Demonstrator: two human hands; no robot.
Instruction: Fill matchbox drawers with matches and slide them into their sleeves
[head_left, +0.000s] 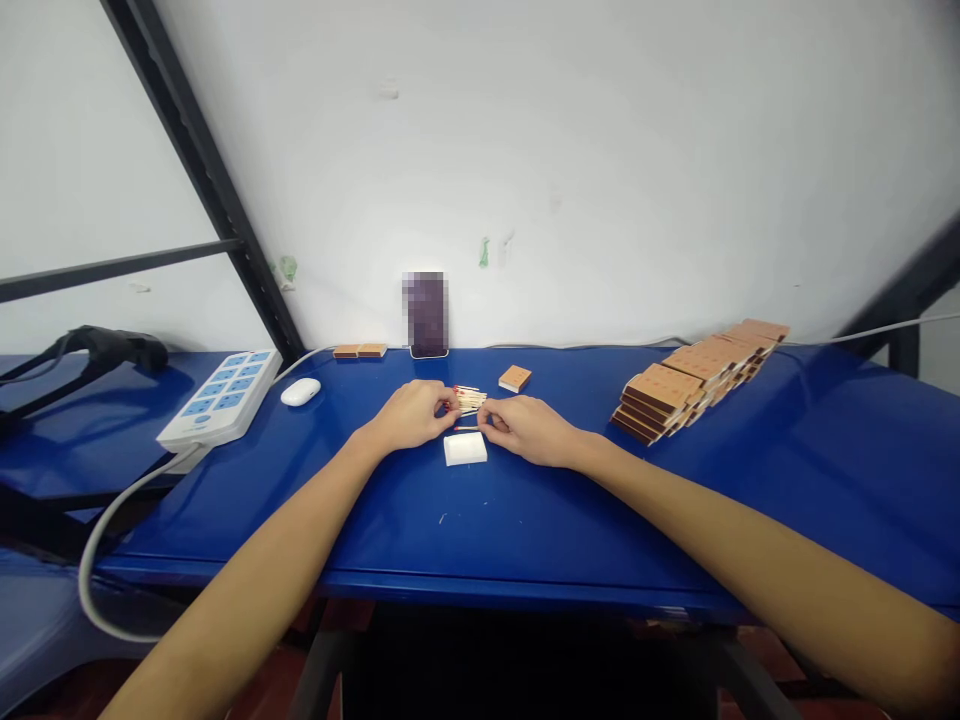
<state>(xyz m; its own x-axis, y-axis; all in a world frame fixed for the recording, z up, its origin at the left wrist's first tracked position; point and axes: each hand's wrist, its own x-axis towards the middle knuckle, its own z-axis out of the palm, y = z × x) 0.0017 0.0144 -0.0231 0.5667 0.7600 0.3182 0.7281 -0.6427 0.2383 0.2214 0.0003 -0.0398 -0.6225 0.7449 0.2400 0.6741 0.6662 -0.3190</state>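
Observation:
A small heap of red-tipped matchsticks (470,399) lies on the blue table (525,520), between my two hands. My left hand (412,413) rests at the heap's left side, fingers curled and pinched on the sticks. My right hand (529,428) is at the heap's right side, fingers closed around a single matchstick (466,428) lying just in front. A white inner tray of a matchbox (465,449) sits directly in front of both hands. One brown matchbox (515,378) lies just behind the heap.
A long stack of brown matchboxes (694,385) runs along the right. A blurred dark phone (427,315) leans on the wall with two matchboxes (360,351) beside it. A white mouse (301,391), a power strip (221,398) and its cable sit left.

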